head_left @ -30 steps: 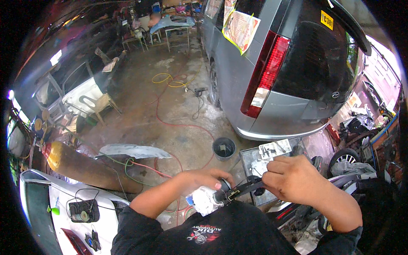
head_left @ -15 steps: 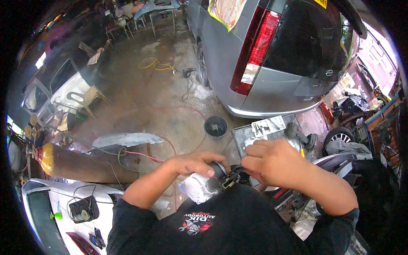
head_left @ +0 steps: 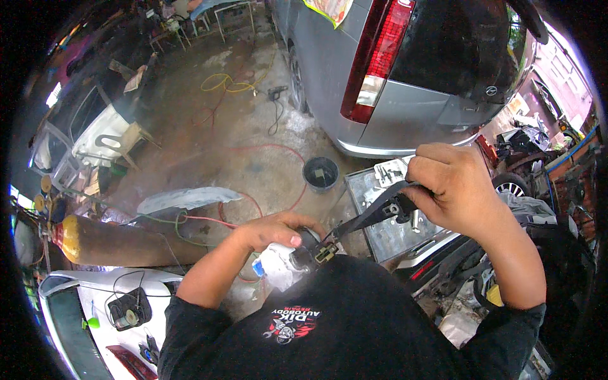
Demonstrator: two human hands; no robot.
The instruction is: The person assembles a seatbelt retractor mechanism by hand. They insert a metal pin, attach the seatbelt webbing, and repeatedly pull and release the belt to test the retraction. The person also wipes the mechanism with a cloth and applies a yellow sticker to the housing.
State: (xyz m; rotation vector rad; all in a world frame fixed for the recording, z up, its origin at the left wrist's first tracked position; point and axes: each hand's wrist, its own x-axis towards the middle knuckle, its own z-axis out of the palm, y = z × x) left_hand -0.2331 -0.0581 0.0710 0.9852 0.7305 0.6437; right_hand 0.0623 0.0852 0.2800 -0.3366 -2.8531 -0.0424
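My left hand point(head_left: 272, 233) is closed round what looks like a seat belt retractor point(head_left: 282, 265), a white and dark unit with a small blue part and a brass-coloured metal end, held before my chest. Out of it runs a black belt strap point(head_left: 367, 217), stretched up and to the right. High on the right, my right hand point(head_left: 453, 187) pinches the strap's other end between thumb and curled fingers. A dark fitting point(head_left: 398, 208) hangs on the strap beside those fingers. My left palm hides part of the retractor.
A grey tray table point(head_left: 396, 237) with tools stands beyond my hands, a dark bucket point(head_left: 321, 173) to its left. A silver van point(head_left: 316, 69) is parked ahead. Hoses point(head_left: 272, 147) cross the wet floor. A gas cylinder point(head_left: 126, 244) and a white car panel point(head_left: 95, 316) lie left.
My right hand has moved up and right, away from my left hand, drawing the black strap out between them. My left hand keeps its hold on the retractor, slightly lower and to the left.
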